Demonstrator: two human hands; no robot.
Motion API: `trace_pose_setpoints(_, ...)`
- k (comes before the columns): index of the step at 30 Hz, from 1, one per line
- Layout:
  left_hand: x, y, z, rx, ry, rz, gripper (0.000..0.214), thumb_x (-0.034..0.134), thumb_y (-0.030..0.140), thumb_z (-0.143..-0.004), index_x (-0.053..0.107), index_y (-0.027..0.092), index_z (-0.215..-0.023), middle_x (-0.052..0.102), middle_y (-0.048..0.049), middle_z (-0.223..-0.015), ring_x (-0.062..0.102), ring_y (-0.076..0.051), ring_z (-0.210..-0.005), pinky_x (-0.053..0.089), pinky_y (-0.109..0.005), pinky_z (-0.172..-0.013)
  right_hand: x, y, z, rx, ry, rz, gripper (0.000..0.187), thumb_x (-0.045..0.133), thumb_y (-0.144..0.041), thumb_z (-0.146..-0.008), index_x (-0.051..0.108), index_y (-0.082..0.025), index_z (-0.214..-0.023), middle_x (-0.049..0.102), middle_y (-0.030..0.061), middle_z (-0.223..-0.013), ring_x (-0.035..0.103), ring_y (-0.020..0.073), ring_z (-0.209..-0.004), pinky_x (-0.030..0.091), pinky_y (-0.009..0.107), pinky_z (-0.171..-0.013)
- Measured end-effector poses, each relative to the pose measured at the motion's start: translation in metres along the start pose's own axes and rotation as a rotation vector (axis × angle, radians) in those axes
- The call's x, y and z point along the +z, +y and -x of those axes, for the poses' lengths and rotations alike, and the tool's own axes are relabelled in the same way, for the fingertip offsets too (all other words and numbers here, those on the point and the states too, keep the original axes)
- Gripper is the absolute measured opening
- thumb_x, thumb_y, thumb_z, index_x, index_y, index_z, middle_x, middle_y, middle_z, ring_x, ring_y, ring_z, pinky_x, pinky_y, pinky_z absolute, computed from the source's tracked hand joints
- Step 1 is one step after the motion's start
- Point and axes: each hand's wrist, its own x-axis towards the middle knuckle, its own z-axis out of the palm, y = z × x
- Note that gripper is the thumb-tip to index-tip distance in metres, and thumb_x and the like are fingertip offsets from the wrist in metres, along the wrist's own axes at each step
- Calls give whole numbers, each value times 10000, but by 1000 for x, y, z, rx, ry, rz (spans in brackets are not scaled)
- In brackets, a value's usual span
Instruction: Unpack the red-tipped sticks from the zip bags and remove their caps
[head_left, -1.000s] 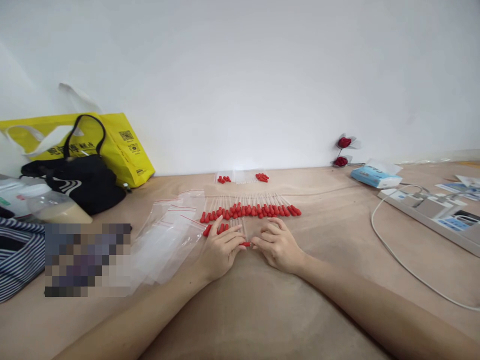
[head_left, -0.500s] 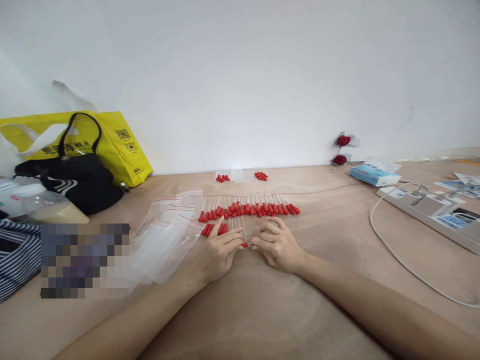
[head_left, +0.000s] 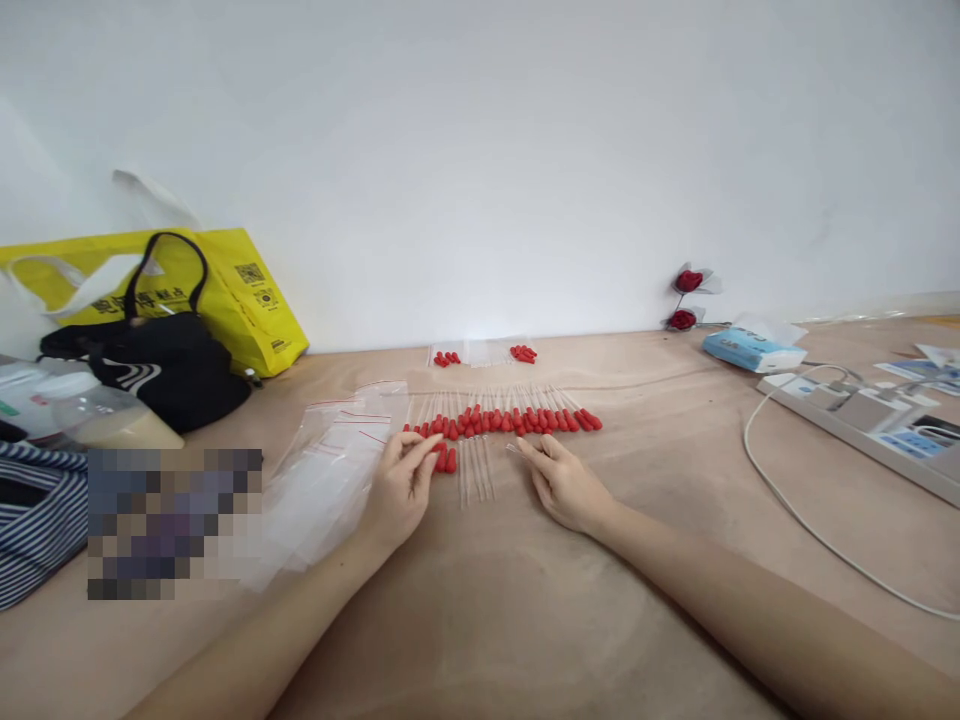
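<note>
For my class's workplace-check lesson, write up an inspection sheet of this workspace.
Surface: brown tabletop.
Work pieces: row of red-bulbed tubes, bulbs nearest the person; loose red bulbs beside bare clear tubes; clear zip bags to their left.
Left hand: fingertips at the loose red bulbs; grip unclear.
Right hand: appears to pinch a clear tube.
Clutter: yellow bag, black bag, striped fabric left; tissue pack right. A pixelated patch hides something at left.
Cables: white cable loops beside the power strip.
Surroundings: pale wall behind; red artificial-looking roses against it. Co-workers: nothing seen.
</note>
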Motion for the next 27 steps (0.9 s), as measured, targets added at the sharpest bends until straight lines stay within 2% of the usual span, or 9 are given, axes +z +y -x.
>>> trace_pose_setpoints(3,-6,-8,-5,-173,-46,-11,279,399,259,-819,584,168,-1007,533,-47,-840,550,-144,-732,486,-267,-636,6,-2,-6,17,-16,-98,466,329,-45,-773,422,-157,-1215,486,96,-971,513,158,-845,468,279,-713)
trace_pose_setpoints(7,-10,-13,-7,-343,-68,69,259,491,332,-749,541,165,-941,568,-12,-761,545,-119,-609,486,-248,-575,14,-11,-15,86,-16,-145,381,332,-28,-754,487,-140,-1084,456,107,-997,502,171,-906,462,316,-798)
trace_pose_setpoints(12,-6,-11,-6,-341,-135,20,200,539,385,-711,524,187,-735,580,11,-662,543,-122,-580,462,-252,-574,21,-22,-25,152,-36,-165,272,348,-43,-768,509,-132,-968,442,111,-990,494,176,-919,450,331,-834)
trace_pose_setpoints(17,-6,-10,-8,-399,-167,51,309,591,475,-654,545,190,-765,625,-1,-719,580,-146,-658,461,-256,-618,17,-25,-26,108,-99,-181,219,364,-118,-819,505,-142,-985,443,105,-1009,480,172,-955,438,327,-847)
trace_pose_setpoints(21,-10,-19,-20,-439,-160,-55,298,518,469,-706,584,183,-758,637,-22,-727,573,-164,-678,445,-274,-647,15,-25,-25,55,-115,-188,204,386,-168,-836,506,-147,-1000,466,103,-1013,475,179,-974,434,338,-851)
trace_pose_setpoints(24,-6,-29,-35,-424,-264,-192,287,518,445,-699,622,183,-757,641,-43,-765,566,-187,-719,430,-290,-663,14,-25,-25,31,-83,-205,227,392,-168,-839,499,-142,-1037,485,104,-1006,484,178,-967,439,339,-847)
trace_pose_setpoints(27,3,-35,-50,-385,-356,-316,349,524,518,-675,644,194,-728,633,-53,-743,566,-206,-731,420,-291,-636,11,-23,-23,14,-14,-233,230,384,-154,-843,500,-149,-1042,504,94,-977,508,163,-929,449,328,-834)
